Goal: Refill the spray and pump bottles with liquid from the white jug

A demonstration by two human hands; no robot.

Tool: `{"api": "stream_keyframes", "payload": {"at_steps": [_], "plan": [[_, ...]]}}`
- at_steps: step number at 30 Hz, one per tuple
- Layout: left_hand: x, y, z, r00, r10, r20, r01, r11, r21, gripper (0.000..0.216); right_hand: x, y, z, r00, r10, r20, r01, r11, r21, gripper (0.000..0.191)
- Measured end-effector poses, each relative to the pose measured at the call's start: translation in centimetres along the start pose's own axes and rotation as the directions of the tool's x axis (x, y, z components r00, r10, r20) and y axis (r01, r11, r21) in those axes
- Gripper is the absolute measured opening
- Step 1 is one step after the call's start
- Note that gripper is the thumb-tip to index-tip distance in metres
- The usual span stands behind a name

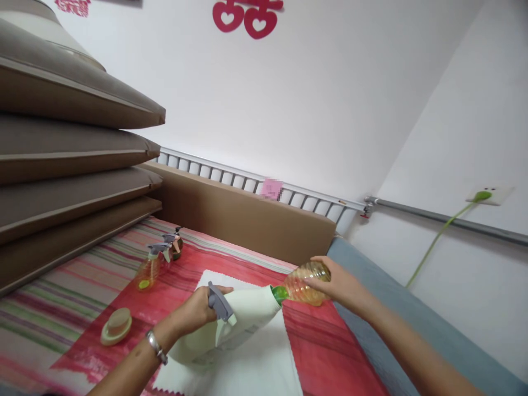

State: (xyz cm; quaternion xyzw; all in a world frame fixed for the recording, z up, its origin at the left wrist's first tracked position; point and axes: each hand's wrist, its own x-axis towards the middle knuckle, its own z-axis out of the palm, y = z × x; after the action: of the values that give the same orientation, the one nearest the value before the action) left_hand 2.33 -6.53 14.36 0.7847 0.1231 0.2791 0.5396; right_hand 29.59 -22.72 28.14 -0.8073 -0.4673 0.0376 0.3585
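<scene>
A large white bottle (251,308) with a green mouth is tilted over the white cloth, and my left hand (202,305) is closed on it near the handle. A grey spray trigger head (220,305) is also held at that hand, its white nozzle pointing down. My right hand (330,280) wraps round a ribbed, see-through amber bottle (307,283), tilted sideways. The green mouth of the white bottle meets the amber bottle's neck; whether liquid flows between them I cannot tell. A pale round cap (116,325) lies to the left of my left forearm.
Several spray bottles (149,269) stand at the back left on the red plastic sheet (330,341). A white cloth (264,363) lies under the white bottle. Stacked brown cushions (74,143) rise on the left. A tan board (247,212) and a radiator (214,171) line the wall.
</scene>
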Motion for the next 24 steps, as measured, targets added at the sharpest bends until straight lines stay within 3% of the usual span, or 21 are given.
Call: {"api": "stream_keyframes", "payload": {"at_steps": [4,8,11,14,24], "plan": [[0.0,-0.6,-0.1,0.999,-0.03,-0.011,0.03,0.999,0.012,0.052,-0.9,-3.3,0.5,0.966,-0.215,0.141,0.236,0.959,-0.157,0.055],[-0.2,-0.8,-0.1,1.0,-0.025,-0.007,0.025,1.0,0.019,0.049,-1.8,-6.3,0.9,0.887,-0.29,0.359,0.437,0.777,-0.454,0.061],[-0.4,-0.4,-0.1,0.999,-0.029,-0.029,0.029,1.0,-0.003,0.048,-1.9,-7.7,1.1,0.874,-0.269,0.405,0.461,0.722,-0.516,0.065],[-0.7,-0.1,-0.2,1.0,-0.017,-0.026,0.016,0.999,-0.049,0.048,-1.8,-8.0,1.0,0.876,-0.274,0.397,0.46,0.723,-0.515,0.063],[-1.3,0.3,0.3,0.995,-0.051,-0.085,0.041,0.992,-0.123,0.047,-1.5,-4.7,-0.2,0.919,-0.276,0.281,0.367,0.859,-0.358,0.054]]}}
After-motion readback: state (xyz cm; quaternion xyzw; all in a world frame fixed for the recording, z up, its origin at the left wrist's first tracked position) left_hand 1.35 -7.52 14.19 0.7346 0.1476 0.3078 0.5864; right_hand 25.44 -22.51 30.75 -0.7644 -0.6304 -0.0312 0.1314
